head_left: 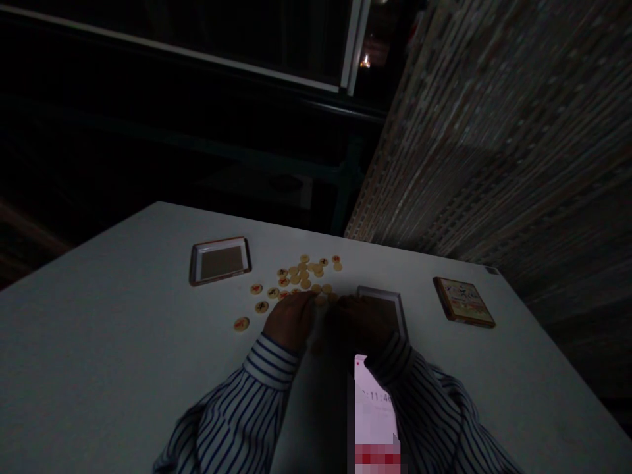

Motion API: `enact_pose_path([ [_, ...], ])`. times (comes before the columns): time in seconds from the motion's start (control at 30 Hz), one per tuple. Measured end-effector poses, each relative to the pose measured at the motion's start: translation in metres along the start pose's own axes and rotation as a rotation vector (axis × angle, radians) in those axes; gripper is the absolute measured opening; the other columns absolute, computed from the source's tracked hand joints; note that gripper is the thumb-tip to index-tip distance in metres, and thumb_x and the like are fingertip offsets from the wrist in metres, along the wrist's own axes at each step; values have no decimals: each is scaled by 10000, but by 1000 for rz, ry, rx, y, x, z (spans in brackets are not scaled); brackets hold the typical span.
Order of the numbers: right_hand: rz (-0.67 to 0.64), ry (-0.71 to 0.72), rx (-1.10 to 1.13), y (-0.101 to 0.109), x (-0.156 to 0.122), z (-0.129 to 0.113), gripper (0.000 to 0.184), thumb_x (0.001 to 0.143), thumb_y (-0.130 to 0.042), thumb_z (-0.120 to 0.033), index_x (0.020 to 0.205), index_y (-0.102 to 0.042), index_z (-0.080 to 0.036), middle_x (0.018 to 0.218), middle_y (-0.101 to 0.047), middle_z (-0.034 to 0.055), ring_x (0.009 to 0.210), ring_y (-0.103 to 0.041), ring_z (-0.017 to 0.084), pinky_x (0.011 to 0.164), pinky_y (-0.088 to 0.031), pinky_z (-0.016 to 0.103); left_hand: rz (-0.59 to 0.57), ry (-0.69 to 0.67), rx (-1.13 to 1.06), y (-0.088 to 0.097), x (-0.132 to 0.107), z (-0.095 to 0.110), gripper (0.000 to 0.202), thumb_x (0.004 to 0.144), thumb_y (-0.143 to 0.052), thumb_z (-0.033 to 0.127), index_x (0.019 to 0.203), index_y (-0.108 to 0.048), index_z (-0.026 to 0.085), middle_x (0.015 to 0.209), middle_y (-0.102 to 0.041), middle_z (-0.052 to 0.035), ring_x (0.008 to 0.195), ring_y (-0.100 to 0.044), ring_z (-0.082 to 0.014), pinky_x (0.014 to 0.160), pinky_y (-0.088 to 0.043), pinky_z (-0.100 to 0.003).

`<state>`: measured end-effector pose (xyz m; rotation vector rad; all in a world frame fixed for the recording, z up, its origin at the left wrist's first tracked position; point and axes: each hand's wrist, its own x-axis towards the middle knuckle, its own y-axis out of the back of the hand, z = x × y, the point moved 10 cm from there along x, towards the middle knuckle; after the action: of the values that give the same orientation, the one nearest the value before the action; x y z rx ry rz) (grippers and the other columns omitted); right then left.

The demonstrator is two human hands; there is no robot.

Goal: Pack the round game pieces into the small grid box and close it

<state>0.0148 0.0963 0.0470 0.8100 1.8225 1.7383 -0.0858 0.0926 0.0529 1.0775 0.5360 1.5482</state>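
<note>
Round Chinese chess pieces [303, 271], pale with red or black characters on some, lie scattered and partly heaped on the white table [148, 368]. My left hand [291, 319] is at the near edge of the heap, its fingers bent down and mostly hidden behind its back. Close by on the right, my right hand [360, 321] has curled fingers in deep shadow, with pieces just beyond its fingertips. Both hands look closed, but whatever they hold is not visible. A shallow tray [402, 316] lies beside my right hand, which partly covers it.
Another open tin tray [196, 264] lies to the left. A printed flat box [464, 301] rests on the right. Near my right forearm is a lit phone screen [372, 421]. A string curtain [444, 131] hangs behind the table's right side; the room is dark.
</note>
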Motion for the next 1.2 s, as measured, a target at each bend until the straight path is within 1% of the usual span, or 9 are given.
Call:
enact_pose_path([
  [0.13, 2, 19, -7, 0, 0, -2, 174, 835, -471, -322, 922, -581, -218, 953, -609, 60, 849, -547, 193, 710, -378, 338, 55, 41, -18, 6, -1, -3, 345, 848, -336, 267, 1068, -570, 142, 1050, -642, -99, 961, -596, -203, 831, -480, -358],
  [0.33, 13, 8, -18, 1, 1, -2, 159, 823, -496, -299, 901, -580, -189, 921, -605, 71, 836, -537, 185, 697, -368, 318, 90, 54, -100, 10, -1, -2, 356, 847, -339, 282, 1070, -567, 122, 1053, -639, -111, 963, -594, -211, 838, -477, -366],
  [0.43, 54, -14, -15, 9, -1, -1, 158, 843, -465, -290, 877, -570, -178, 874, -605, 65, 790, -530, 170, 674, -356, 300, 104, 57, -159, 12, -1, -1, 347, 842, -356, 285, 1062, -571, 124, 1047, -639, -106, 964, -589, -205, 845, -472, -363],
  [0.53, 121, -29, -5, 20, -4, -1, 146, 849, -448, -264, 886, -559, -176, 848, -610, 54, 779, -530, 164, 674, -340, 293, 108, 91, -253, 13, -1, -2, 316, 824, -401, 308, 998, -600, 135, 980, -657, -93, 904, -607, -188, 814, -485, -340],
  [0.63, 178, -37, 36, 28, -7, 1, 137, 840, -463, -266, 892, -556, -180, 816, -618, 39, 751, -533, 153, 655, -327, 278, 60, 154, -387, 6, -1, -3, 276, 794, -457, 340, 910, -632, 161, 893, -677, -68, 821, -625, -175, 762, -504, -324],
  [0.73, 243, -24, 90, 34, -10, 2, 136, 839, -470, -281, 879, -562, -189, 806, -621, 27, 753, -538, 145, 655, -324, 272, -24, 179, -515, -5, -2, 1, 237, 767, -497, 338, 870, -647, 187, 872, -691, -50, 806, -633, -173, 755, -508, -324],
  [0.9, 364, 1, 144, 44, -20, 4, 155, 832, -487, -307, 875, -571, -184, 814, -628, 37, 763, -547, 152, 674, -346, 278, -92, 199, -653, -12, -3, 11, 221, 709, -554, 306, 849, -660, 170, 857, -696, -72, 796, -640, -190, 745, -515, -340],
  [1.07, 394, 18, 183, 53, -29, 3, 166, 823, -511, -309, 905, -577, -180, 811, -633, 47, 772, -558, 158, 692, -379, 282, -153, 265, -818, -19, -4, 11, 254, 677, -577, 316, 854, -664, 156, 873, -696, -79, 771, -645, -191, 707, -529, -334],
  [1.2, 429, 78, 322, 63, -37, 0, 152, 839, -497, -280, 917, -578, -178, 832, -637, 41, 772, -567, 132, 707, -417, 262, -174, 287, -878, -24, -4, 11, 297, 674, -595, 360, 871, -669, 150, 852, -698, -78, 754, -642, -188, 703, -524, -334],
])
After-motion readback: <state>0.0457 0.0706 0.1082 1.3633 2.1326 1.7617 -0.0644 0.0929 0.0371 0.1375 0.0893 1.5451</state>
